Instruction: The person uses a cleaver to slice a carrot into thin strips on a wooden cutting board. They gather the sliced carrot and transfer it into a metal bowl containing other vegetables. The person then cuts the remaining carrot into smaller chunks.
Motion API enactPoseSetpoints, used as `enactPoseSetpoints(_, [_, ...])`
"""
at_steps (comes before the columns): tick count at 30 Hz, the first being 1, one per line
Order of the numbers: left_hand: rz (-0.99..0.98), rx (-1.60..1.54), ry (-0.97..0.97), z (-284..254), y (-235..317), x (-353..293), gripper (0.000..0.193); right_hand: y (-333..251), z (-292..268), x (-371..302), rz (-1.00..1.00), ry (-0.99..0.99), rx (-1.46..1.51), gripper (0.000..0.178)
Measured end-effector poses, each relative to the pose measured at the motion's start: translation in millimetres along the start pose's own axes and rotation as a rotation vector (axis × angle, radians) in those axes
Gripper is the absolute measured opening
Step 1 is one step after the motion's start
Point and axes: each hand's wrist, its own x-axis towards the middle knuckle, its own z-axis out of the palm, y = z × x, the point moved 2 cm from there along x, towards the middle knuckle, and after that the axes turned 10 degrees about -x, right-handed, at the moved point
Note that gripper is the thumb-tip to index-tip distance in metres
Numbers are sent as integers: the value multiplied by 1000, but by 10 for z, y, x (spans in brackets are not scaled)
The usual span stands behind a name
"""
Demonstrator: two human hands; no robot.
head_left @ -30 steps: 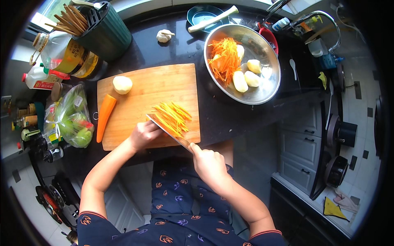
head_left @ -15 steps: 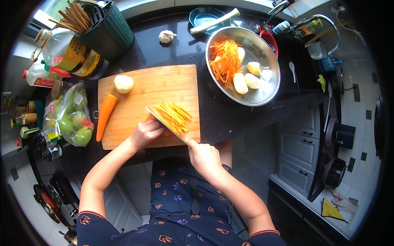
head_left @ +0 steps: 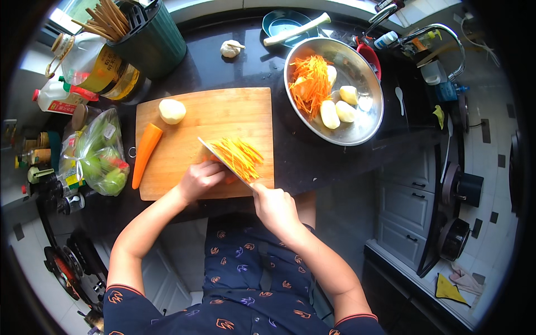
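Right hand (head_left: pixel 276 209), grip closed round the knife (head_left: pixel 225 162), left hand (head_left: pixel 200 180), grip curled beside it, hold unclear

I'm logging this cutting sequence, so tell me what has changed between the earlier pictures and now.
The right hand, keeping its grip on the knife, has moved forward and a little left over the cutting board. Nothing was visibly taken hold of or let go. The left hand stays beside the knife; the long carrot, the potato on the board and the metal bowl stay put.
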Motion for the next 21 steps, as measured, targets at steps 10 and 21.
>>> enactPoseSetpoints(10, [39,13,62,6,-5,-19,11,-50,-257,-230,-43,-11,-1,9])
enactPoseSetpoints(21, [15,65,62,-16,24,19,12,-73,95,-5,-42,53,-70,11])
